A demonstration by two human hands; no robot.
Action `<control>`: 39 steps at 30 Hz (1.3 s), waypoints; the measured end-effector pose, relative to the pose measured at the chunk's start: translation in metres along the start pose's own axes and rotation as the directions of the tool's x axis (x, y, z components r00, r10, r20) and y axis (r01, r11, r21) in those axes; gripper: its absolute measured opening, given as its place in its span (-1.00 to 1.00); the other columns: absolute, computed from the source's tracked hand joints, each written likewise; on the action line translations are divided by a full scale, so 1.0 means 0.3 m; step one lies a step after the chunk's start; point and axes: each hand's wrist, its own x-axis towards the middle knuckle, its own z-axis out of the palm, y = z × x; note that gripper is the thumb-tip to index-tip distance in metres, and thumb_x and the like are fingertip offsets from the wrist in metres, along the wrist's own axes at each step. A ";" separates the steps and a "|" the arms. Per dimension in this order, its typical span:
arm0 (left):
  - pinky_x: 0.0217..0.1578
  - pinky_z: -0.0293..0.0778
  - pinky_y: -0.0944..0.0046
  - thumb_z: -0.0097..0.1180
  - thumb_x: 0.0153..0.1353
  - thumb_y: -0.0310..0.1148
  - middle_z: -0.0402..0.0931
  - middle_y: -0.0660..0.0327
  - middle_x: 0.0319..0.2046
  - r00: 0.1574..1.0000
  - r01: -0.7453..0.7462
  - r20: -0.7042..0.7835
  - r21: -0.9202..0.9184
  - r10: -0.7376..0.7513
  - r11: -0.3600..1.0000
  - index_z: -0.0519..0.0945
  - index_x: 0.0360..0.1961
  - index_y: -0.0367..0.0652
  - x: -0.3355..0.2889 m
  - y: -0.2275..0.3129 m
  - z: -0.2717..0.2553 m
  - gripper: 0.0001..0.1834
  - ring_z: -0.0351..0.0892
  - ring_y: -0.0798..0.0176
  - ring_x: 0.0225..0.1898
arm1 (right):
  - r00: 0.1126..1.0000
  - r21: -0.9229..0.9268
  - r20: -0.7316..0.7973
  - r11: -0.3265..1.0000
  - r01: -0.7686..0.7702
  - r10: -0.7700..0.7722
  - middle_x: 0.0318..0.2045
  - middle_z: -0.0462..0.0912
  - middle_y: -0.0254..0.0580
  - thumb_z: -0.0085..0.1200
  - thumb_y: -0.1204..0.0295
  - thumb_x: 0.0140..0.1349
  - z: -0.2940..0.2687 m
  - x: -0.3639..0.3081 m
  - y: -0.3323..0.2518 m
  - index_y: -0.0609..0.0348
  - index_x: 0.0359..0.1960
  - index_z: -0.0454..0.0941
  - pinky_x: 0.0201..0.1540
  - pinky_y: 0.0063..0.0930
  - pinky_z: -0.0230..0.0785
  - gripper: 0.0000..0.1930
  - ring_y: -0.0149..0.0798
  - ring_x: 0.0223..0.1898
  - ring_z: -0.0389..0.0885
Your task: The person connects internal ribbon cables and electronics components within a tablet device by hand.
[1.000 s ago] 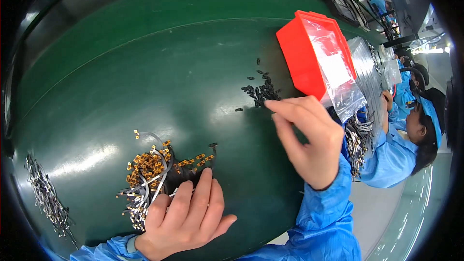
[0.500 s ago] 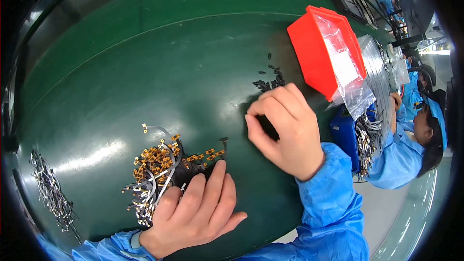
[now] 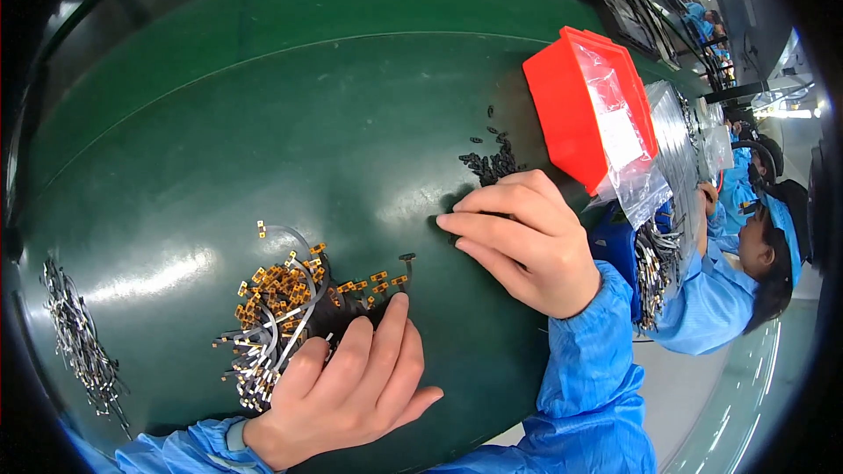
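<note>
My left hand (image 3: 351,386) lies palm down with its fingers stretched over the near right side of a pile of short flat cables with gold-orange connector ends (image 3: 277,290). Its index fingertip rests by a few cable ends set apart from the pile. One of them carries a small black piece (image 3: 407,257) and points away from me. To the right, my right hand (image 3: 536,241) hovers over the mat with thumb and fingers drawn together. A dark spot shows at its fingertips, too small to name. Just beyond it lies a heap of small black oval parts (image 3: 492,164).
A red bin (image 3: 562,110) with clear plastic bags stands at the far right. Beside it a blue bin (image 3: 615,241) holds more cables. Another cable bundle (image 3: 81,338) lies at the far left on the green mat (image 3: 219,140). A co-worker in blue (image 3: 716,298) sits at right.
My right hand's curled, ring-like fingers have straightened and drawn together, and more black parts show beyond it. My left hand has barely moved. The view has shifted slightly.
</note>
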 end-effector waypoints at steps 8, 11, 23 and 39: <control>-0.21 0.26 0.24 -0.16 0.32 0.16 0.62 0.23 -0.01 1.000 0.008 -0.003 -0.009 -0.008 1.000 0.64 -0.18 -0.09 0.000 0.000 0.002 -0.45 0.47 0.24 -0.14 | 0.997 0.053 0.066 0.998 -0.037 0.034 -0.30 0.58 -0.26 0.34 0.53 -0.05 0.011 -0.006 0.024 0.13 -0.26 0.67 -0.21 -0.34 0.45 -0.75 -0.15 -0.25 0.53; -0.21 0.26 0.24 -0.15 0.31 0.16 0.62 0.24 -0.01 1.000 0.014 -0.011 0.002 -0.014 1.000 0.64 -0.18 -0.08 -0.005 0.002 0.008 -0.46 0.47 0.25 -0.14 | 0.997 0.075 0.017 0.995 -0.072 0.071 -0.33 0.57 -0.27 0.36 0.52 -0.05 0.007 0.002 0.019 0.14 -0.30 0.67 -0.20 -0.34 0.43 -0.77 -0.16 -0.26 0.52; -0.26 0.28 0.25 -0.13 0.30 0.14 0.65 0.25 -0.06 0.999 -0.005 -0.043 0.022 0.006 1.000 0.63 -0.20 -0.07 -0.005 0.004 0.027 -0.49 0.47 0.25 -0.19 | 0.992 -0.051 0.008 0.991 0.124 -0.123 -0.35 0.60 -0.28 0.41 0.55 -0.28 0.024 0.005 -0.090 0.13 -0.38 0.67 -0.28 -0.37 0.38 -0.69 -0.16 -0.33 0.50; -0.27 0.27 0.26 -0.12 0.30 0.14 0.66 0.26 -0.08 0.998 0.004 -0.060 -0.007 -0.005 1.000 0.63 -0.21 -0.06 0.003 -0.002 0.018 -0.50 0.48 0.28 -0.22 | 0.976 -0.119 0.069 0.970 0.212 -0.205 -0.35 0.62 -0.40 0.27 0.48 -0.35 0.049 0.009 -0.107 0.12 -0.36 0.71 -0.38 -0.46 0.34 -0.65 -0.31 -0.33 0.54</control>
